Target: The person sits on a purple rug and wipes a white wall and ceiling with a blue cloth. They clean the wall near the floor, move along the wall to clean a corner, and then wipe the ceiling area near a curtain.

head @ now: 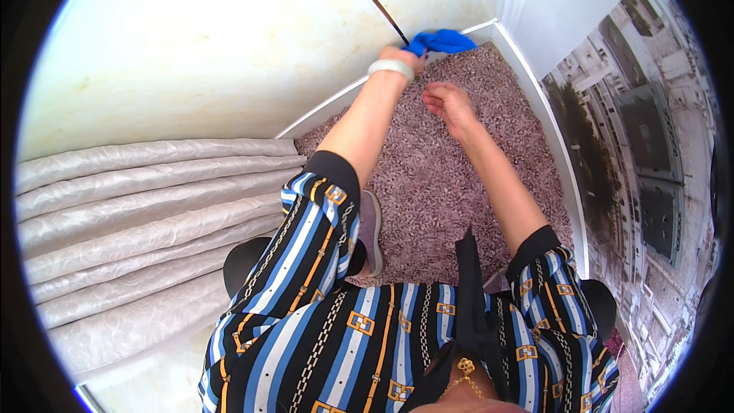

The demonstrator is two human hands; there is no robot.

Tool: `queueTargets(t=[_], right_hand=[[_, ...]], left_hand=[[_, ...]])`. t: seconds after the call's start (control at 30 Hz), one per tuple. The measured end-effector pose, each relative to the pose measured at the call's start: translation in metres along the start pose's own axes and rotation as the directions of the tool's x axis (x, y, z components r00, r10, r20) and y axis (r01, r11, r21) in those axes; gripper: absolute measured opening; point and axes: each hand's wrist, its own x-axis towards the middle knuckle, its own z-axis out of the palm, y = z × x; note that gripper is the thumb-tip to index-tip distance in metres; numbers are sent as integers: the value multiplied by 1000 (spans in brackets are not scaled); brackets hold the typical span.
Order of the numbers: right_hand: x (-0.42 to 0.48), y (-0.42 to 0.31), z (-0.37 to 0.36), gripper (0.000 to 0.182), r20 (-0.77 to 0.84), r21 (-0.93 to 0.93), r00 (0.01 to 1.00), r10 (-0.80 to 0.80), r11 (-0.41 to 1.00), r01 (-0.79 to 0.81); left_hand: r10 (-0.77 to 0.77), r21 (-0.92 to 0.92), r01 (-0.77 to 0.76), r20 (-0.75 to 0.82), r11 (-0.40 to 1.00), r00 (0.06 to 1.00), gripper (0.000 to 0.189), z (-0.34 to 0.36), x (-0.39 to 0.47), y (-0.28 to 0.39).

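A blue cloth (446, 41) is bunched in my left hand (404, 58), down by the baseboard near the wall corner. A thin dark rod or cord (375, 0) runs down along the wall to the cloth. Its lower end is hidden behind the hand and cloth, so I cannot tell whether the fingers grip it too. A pale bangle (391, 68) circles my left wrist. My right hand (450, 104) hovers over the shaggy carpet (436, 183), its fingers loosely curled and holding nothing. It is a little nearer to me than the left hand and apart from the cloth.
Pale pleated curtains (160, 201) hang at the left against the wall (189, 51). White baseboard (539, 94) edges the carpet on the right, below a large printed wall picture (625, 143). A shoe (371, 232) rests on the carpet beneath my left arm.
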Motion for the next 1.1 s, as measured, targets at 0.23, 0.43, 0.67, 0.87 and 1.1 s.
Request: queueTargets(t=[0.23,0.43,0.67,0.87,1.1], right_hand=[[-11,-2,36,56,50,160,999,-4,987,-4],[6,-24,51,47,186,425,976,-111,905,21],[36,-50,52,44,-11,596,946,-324,757,266],[33,-73,54,28,-55,606,959,-277,754,252],[-7,-138,69,55,-203,57,640,-741,643,763]], left_hand=[[-152,-416,79,494,-906,856,36,1,-12,-98],[-66,-884,210,259,-417,964,22,-37,-79,-33],[-119,-982,93,113,-162,986,13,-20,-65,-34],[66,-824,89,62,-559,996,24,-9,-56,0],[182,-964,-160,-199,-210,963,22,-78,-107,58]])
